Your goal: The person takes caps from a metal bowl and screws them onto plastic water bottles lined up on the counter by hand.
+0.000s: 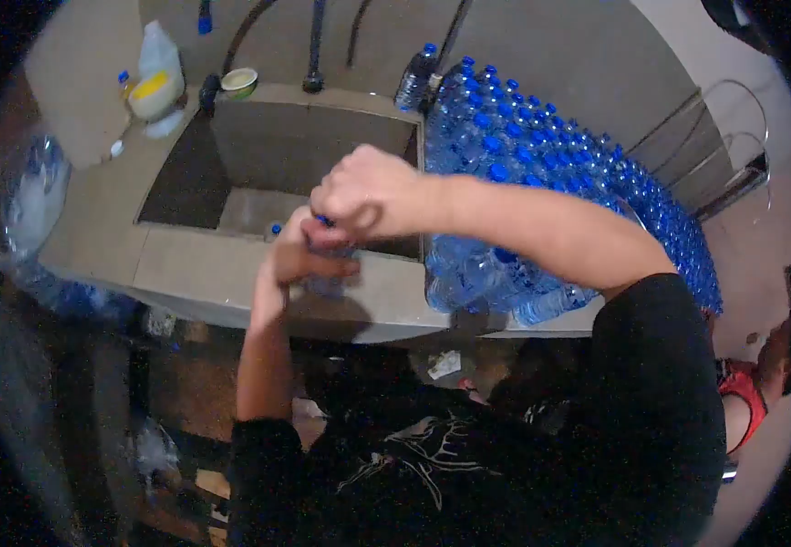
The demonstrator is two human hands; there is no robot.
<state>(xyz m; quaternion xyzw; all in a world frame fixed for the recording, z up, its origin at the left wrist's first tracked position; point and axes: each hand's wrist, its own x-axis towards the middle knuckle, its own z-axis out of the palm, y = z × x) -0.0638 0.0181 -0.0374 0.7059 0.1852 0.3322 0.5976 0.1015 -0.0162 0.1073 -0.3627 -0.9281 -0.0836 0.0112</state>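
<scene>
Over the front edge of the sink, my left hand (293, 260) is wrapped round a clear plastic water bottle (327, 281), whose body shows faintly below the fingers. My right hand (368, 193) is closed over the top of that bottle, and a bit of its blue cap (324, 221) shows beneath the fingers. Both hands are close together. Just behind my left hand, another blue cap (276, 229) shows inside the sink (272, 208); what it sits on is mostly hidden.
Many blue-capped water bottles (523, 137) crowd the counter on the right, some lying at the front. A bowl (156, 96), a white bottle (154, 50) and a small tub (239, 82) stand behind the sink. Bagged bottles (35, 201) are at left. Another person (749, 397) is at right.
</scene>
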